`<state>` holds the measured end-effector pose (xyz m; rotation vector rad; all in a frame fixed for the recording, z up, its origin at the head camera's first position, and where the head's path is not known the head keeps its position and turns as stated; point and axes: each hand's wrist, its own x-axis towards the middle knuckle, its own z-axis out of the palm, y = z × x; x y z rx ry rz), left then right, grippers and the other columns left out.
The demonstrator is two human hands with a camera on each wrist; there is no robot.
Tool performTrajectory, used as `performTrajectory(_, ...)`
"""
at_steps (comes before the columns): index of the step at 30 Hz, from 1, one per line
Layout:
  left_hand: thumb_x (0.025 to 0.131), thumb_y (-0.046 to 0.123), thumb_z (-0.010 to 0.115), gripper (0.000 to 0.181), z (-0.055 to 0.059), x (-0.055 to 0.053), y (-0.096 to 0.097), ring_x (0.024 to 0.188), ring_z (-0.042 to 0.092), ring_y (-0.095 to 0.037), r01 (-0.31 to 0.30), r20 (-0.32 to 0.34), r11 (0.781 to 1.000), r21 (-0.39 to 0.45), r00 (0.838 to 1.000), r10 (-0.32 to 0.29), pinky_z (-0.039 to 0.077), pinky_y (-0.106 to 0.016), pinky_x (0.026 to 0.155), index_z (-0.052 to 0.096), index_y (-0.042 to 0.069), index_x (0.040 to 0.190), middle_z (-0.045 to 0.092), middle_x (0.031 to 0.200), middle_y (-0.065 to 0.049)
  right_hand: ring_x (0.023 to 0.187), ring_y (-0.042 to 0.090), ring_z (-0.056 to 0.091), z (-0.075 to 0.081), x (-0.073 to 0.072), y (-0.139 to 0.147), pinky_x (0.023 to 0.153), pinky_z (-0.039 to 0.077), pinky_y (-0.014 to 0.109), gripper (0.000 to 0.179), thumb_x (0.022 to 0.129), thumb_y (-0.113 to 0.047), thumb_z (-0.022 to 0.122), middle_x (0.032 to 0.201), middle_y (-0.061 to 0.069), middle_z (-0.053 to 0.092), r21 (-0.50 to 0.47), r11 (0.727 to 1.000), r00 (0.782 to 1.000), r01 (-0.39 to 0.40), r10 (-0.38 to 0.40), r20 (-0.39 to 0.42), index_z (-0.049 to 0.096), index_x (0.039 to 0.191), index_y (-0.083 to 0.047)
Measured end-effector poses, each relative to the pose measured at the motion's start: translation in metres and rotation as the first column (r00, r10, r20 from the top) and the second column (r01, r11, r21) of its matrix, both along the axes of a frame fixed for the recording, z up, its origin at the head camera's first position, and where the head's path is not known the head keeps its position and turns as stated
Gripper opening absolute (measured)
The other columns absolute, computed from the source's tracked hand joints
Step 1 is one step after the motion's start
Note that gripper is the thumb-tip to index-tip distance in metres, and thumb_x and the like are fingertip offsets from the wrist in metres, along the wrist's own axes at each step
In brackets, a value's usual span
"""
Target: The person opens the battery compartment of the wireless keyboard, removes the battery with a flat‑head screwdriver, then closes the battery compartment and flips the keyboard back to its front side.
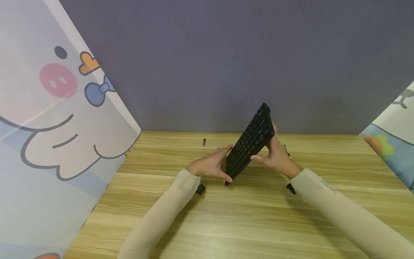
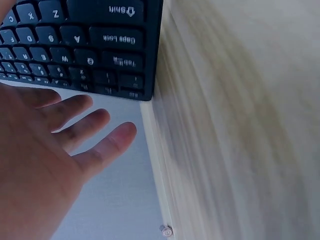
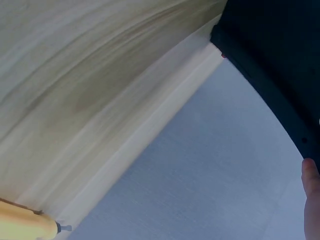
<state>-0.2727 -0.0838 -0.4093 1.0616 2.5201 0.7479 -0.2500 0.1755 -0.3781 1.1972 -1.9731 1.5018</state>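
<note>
A black keyboard [image 1: 250, 142] is held up at a steep tilt, its lower left corner close to the table. My right hand [image 1: 275, 154] grips its raised right part, the thumb at the front edge and the other fingers mostly hidden behind. One fingertip [image 3: 309, 167] shows against the keyboard's dark underside [image 3: 280, 65]. At the lower end, my left hand [image 1: 211, 163] is spread around the keyboard, thumb by the near edge. From the left wrist, the left fingers [image 2: 117, 140] look straight and apart beside the key rows [image 2: 75, 37]; whether they touch cannot be told.
A small red-topped item [image 1: 204, 142] lies near the table's back edge. Behind my right wrist lies a thin tool with a yellow part [image 1: 289, 155], its yellow handle [image 3: 27, 222] larger in the right wrist view. A grey partition [image 1: 207, 72] rises behind the wooden table [image 1: 226, 223].
</note>
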Motion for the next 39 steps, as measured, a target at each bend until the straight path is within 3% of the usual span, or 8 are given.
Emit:
performTrajectory(6,0.069,0.048,0.082,0.124,0.001,0.001,-0.007,0.140,0.012,-0.024,0.002,-0.001,1.000,-0.006,1.000,-0.002,0.028,-0.047,0.106,-0.008,0.024,0.152,0.009,0.155,-0.006,0.120,0.026,0.043,-0.009,-0.004,0.003,0.096,0.040,0.028,0.110,0.076,-0.018,0.081,0.145,0.012,0.020,-0.001,1.000,0.996,-0.012,0.012,0.092,0.002,0.152,-0.011)
performTrajectory(9,0.069,0.051,0.080,0.124,0.002,0.002,-0.010,0.141,0.007,-0.026,-0.014,0.011,1.000,-0.025,1.000,0.014,0.024,-0.049,0.107,-0.008,0.026,0.152,0.006,0.156,-0.007,0.126,0.024,0.037,0.004,0.004,-0.001,0.099,0.035,0.026,0.107,0.080,-0.029,0.076,0.151,0.012,0.010,0.015,1.000,0.998,-0.004,0.003,0.069,-0.001,0.152,-0.008)
performTrajectory(13,0.068,0.058,0.078,0.124,0.002,0.001,-0.010,0.142,0.005,-0.027,-0.023,0.015,0.999,-0.045,1.000,0.023,0.022,-0.049,0.108,-0.008,0.028,0.152,0.004,0.156,-0.010,0.132,0.024,0.028,0.009,0.003,0.000,0.102,0.030,0.025,0.112,0.081,-0.046,0.071,0.155,0.014,0.000,0.004,1.000,1.000,0.003,-0.003,0.030,-0.006,0.149,-0.003)
performTrajectory(18,0.068,0.057,0.078,0.123,0.001,0.001,-0.011,0.142,0.001,-0.028,-0.021,0.024,0.999,-0.042,0.999,0.022,0.021,-0.051,0.107,-0.008,0.028,0.152,0.003,0.156,-0.014,0.136,0.028,0.022,0.004,-0.008,0.006,0.105,0.027,0.029,0.118,0.076,-0.045,0.077,0.155,0.014,0.006,-0.055,0.998,0.998,-0.011,0.015,0.065,-0.007,0.149,-0.005)
performTrajectory(29,0.068,0.059,0.077,0.124,0.000,0.000,-0.013,0.142,0.000,-0.027,-0.024,0.007,0.997,-0.070,1.000,0.024,0.023,-0.053,0.106,-0.003,0.019,0.153,0.003,0.156,-0.016,0.134,0.025,0.025,0.036,0.013,0.002,0.102,0.030,0.027,0.104,0.082,-0.034,0.074,0.150,0.017,0.016,-0.062,0.997,0.994,-0.038,0.044,0.097,0.002,0.149,-0.001)
performTrajectory(35,0.069,0.055,0.079,0.123,0.002,-0.001,-0.020,0.142,0.003,-0.028,-0.029,0.022,0.997,-0.074,0.999,0.031,0.025,-0.052,0.105,-0.002,0.019,0.154,0.007,0.156,-0.013,0.129,0.024,0.030,0.039,0.012,0.004,0.104,0.026,0.026,0.098,0.084,-0.037,0.072,0.143,0.023,0.025,-0.061,0.997,0.997,-0.046,0.049,0.060,0.008,0.145,0.007)
performTrajectory(39,0.068,0.051,0.081,0.122,0.004,-0.001,-0.027,0.141,0.007,-0.027,-0.029,0.026,0.997,-0.074,0.999,0.031,0.027,-0.049,0.106,-0.001,0.019,0.154,0.013,0.153,-0.006,0.133,0.021,0.026,0.039,0.013,0.007,0.107,0.021,0.025,0.095,0.086,-0.034,0.070,0.142,0.028,0.021,-0.017,1.000,0.997,-0.023,0.024,0.073,0.009,0.142,0.011)
